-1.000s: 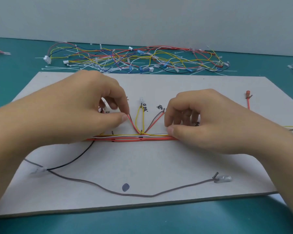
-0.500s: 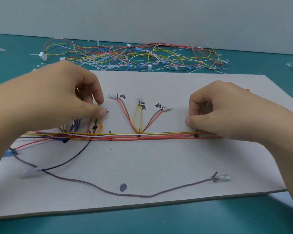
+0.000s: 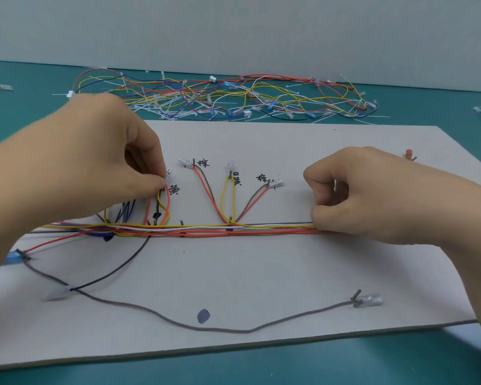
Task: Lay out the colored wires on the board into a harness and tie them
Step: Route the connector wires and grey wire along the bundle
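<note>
Now the hands have slid apart: left hand (image 3: 95, 162) pinches what looks like a white connector (image 3: 168, 173), right hand (image 3: 372, 195) pinches the wire bundle (image 3: 261, 229) stretched straight across the board (image 3: 261, 273), seemingly ready for tying.

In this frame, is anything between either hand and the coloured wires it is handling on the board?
Nothing visible. The left hand pinches the small white connector of a red-and-yellow branch, and the right hand pinches the horizontal bundle of coloured wires at its right end.
</note>
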`<act>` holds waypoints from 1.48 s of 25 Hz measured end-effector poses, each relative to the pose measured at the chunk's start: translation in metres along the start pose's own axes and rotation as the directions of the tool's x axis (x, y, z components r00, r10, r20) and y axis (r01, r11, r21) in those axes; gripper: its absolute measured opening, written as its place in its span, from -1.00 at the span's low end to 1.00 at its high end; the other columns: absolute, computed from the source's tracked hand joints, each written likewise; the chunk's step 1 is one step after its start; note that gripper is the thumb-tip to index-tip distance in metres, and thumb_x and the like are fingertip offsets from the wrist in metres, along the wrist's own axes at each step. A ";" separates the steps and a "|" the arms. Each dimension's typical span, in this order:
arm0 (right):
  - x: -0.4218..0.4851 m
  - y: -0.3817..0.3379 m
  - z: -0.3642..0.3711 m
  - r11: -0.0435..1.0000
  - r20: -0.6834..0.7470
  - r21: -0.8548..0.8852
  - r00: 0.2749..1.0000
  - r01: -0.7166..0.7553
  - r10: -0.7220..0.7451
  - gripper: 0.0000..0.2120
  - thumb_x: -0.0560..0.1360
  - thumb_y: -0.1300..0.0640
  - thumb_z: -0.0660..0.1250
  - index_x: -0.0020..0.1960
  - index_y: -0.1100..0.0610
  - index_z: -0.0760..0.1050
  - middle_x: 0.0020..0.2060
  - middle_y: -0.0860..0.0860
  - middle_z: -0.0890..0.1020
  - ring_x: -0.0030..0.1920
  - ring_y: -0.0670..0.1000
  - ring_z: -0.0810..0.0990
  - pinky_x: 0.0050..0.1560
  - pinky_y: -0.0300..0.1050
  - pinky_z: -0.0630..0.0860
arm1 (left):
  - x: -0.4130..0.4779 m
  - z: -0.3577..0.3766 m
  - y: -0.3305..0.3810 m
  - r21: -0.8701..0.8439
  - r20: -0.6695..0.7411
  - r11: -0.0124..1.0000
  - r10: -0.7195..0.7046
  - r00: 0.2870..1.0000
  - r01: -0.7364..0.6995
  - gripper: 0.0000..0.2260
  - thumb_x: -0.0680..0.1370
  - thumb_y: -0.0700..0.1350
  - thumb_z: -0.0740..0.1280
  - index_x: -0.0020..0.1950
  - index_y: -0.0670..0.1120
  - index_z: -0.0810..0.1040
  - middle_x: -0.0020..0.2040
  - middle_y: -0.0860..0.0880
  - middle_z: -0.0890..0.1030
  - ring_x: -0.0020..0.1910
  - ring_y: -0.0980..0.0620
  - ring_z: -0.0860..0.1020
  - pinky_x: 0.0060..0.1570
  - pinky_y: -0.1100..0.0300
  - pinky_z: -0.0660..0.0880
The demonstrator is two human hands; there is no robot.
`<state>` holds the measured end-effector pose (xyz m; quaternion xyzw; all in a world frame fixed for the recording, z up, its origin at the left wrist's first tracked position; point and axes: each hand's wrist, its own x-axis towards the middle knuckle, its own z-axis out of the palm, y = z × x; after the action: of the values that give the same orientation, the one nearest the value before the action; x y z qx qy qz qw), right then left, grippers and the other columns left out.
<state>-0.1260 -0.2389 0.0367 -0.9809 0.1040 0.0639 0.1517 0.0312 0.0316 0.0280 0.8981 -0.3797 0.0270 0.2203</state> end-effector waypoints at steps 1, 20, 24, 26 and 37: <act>0.001 0.001 0.000 1.000 0.003 -0.005 1.000 0.002 -0.002 -0.87 0.36 -0.02 0.39 -0.21 0.00 0.49 -0.41 -0.14 0.56 -0.44 -0.09 0.42 -0.39 -0.11 0.41 | 0.000 0.001 0.002 0.002 -0.012 1.000 -0.005 1.000 0.005 -0.77 0.30 -0.17 0.61 -0.33 0.18 0.71 -0.42 0.29 0.64 -0.44 0.32 0.61 -0.25 0.01 0.69; -0.001 -0.020 0.014 0.999 -0.270 0.006 0.962 0.043 -0.040 -0.94 0.45 -0.04 0.39 -0.08 -0.13 0.57 -0.15 -0.15 0.56 -0.15 -0.13 0.52 -0.13 -0.09 0.50 | 0.001 0.027 0.052 -0.129 -0.128 0.978 0.147 0.981 -0.163 -0.95 0.49 -0.04 0.48 -0.17 0.06 0.70 -0.23 0.15 0.62 -0.23 0.24 0.55 -0.19 0.31 0.47; -0.002 -0.022 0.019 0.997 -0.252 0.013 0.965 0.074 -0.069 -0.95 0.48 -0.05 0.39 -0.12 -0.11 0.60 -0.19 -0.16 0.57 -0.18 -0.18 0.51 -0.08 -0.02 0.57 | -0.001 0.002 0.022 -0.114 -0.216 0.993 -0.022 0.976 -0.003 -0.90 0.39 0.17 0.39 -0.20 0.19 0.64 -0.26 0.20 0.59 -0.32 0.22 0.54 -0.33 0.27 0.37; -0.003 -0.020 0.017 0.998 -0.244 0.026 0.968 0.063 -0.054 -0.94 0.45 -0.06 0.42 -0.18 -0.11 0.62 -0.26 -0.18 0.62 -0.25 -0.19 0.54 -0.15 -0.04 0.59 | 0.001 -0.005 0.006 -0.114 -0.216 0.990 -0.112 0.970 0.089 -0.89 0.36 0.22 0.39 -0.17 0.27 0.64 -0.37 0.20 0.59 -0.48 0.20 0.53 -0.31 0.26 0.40; -0.012 -0.022 0.007 0.988 -0.097 0.091 0.989 0.122 -0.113 -0.89 0.41 0.13 0.41 -0.28 -0.03 0.59 -0.34 -0.26 0.61 -0.29 -0.20 0.58 -0.35 -0.33 0.49 | 0.020 0.009 -0.044 -0.032 -0.056 0.922 -0.386 0.921 0.385 -0.90 0.45 -0.01 0.53 -0.25 0.16 0.68 -0.40 0.20 0.64 -0.45 0.12 0.59 -0.36 0.25 0.37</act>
<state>-0.1334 -0.2140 0.0381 -0.9787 0.0557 0.0046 0.1975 0.0753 0.0417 0.0081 0.9517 -0.1889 0.0065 0.2421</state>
